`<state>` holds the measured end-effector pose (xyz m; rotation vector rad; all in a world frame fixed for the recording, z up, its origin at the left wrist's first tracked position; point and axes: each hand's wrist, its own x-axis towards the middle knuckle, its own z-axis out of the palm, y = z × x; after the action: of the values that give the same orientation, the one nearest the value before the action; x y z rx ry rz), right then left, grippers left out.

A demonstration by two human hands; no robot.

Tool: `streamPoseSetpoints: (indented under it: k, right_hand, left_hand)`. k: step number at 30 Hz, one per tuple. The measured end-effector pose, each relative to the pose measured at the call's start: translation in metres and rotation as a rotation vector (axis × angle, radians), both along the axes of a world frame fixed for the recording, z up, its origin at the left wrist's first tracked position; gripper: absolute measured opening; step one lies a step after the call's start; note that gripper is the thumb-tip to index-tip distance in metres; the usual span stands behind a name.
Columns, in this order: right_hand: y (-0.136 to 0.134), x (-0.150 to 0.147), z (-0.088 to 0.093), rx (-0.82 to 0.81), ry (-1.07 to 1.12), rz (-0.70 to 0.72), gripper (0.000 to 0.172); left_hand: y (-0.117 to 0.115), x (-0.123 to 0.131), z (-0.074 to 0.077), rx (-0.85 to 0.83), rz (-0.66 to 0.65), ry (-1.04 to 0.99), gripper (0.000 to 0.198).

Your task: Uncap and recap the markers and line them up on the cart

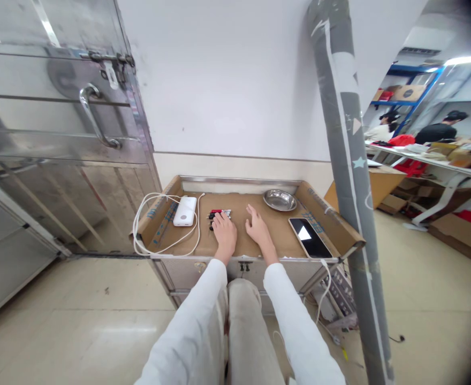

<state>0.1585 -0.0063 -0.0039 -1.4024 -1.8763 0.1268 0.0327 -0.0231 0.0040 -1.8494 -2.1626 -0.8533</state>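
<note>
On the cardboard-lined top of a small cabinet, my left hand (225, 233) lies palm down, fingers stretched forward over a small group of slim red, black and silvery pieces (216, 212). They look like short pens or markers, but they are too small and too covered to tell. My right hand (258, 229) rests on the cardboard (241, 243) beside it, thumb and fingers apart, holding nothing. Behind and to the right of it sits a shallow round metal dish (280, 200). A smartphone (310, 237) lies face up near the front right.
A white power bank (185, 211) and looped white cable (139, 227) lie at the left. Raised cardboard edges (332, 219) border the surface. A tall grey wrapped roll (346, 128) leans at the right. A metal door (59, 107) stands left; people (440, 131) sit far right.
</note>
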Motion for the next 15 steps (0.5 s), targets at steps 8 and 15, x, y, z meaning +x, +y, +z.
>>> streamPoseSetpoints:
  k: [8, 15]
  right_hand:
    - [0.0024, 0.0014, -0.0036, 0.012, -0.089, -0.116, 0.056]
    - [0.0009, 0.0017, -0.0042, -0.037, -0.222, -0.214, 0.036]
  left_hand:
    - [0.0037, -0.0002, 0.0020, -0.024, -0.011, 0.007, 0.032]
    - [0.0082, 0.0005, 0.0052, 0.039, -0.258, 0.061, 0.023]
